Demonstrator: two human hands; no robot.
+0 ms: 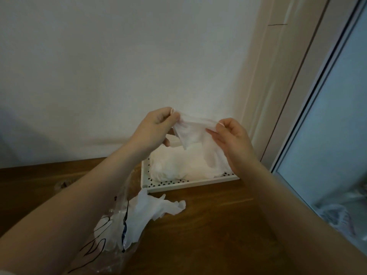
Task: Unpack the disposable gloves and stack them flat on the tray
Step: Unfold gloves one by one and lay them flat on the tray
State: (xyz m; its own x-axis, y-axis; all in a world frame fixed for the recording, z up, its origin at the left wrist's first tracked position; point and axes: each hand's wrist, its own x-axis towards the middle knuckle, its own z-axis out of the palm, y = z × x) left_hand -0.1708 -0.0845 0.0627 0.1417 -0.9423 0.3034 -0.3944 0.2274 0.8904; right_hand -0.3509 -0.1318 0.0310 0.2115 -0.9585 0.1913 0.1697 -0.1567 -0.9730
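Note:
A thin translucent white glove (pixel 195 132) hangs stretched between my two hands above the tray. My left hand (pixel 156 126) pinches its left top corner between thumb and fingers. My right hand (pixel 230 135) pinches the right edge. Below them a white perforated tray (pixel 190 183) stands on the wooden table against the wall, holding a loose pile of white gloves (pixel 174 165). Nearer me lies the clear plastic glove package (pixel 111 229) with a printed hand outline, and several gloves (pixel 158 207) spill out of its open end onto the table.
The brown wooden table (pixel 218 225) meets a white wall at the back. A window frame and glass (pixel 327 135) run down the right side. Some crumpled clear plastic (pixel 337 217) lies beyond the table's right edge.

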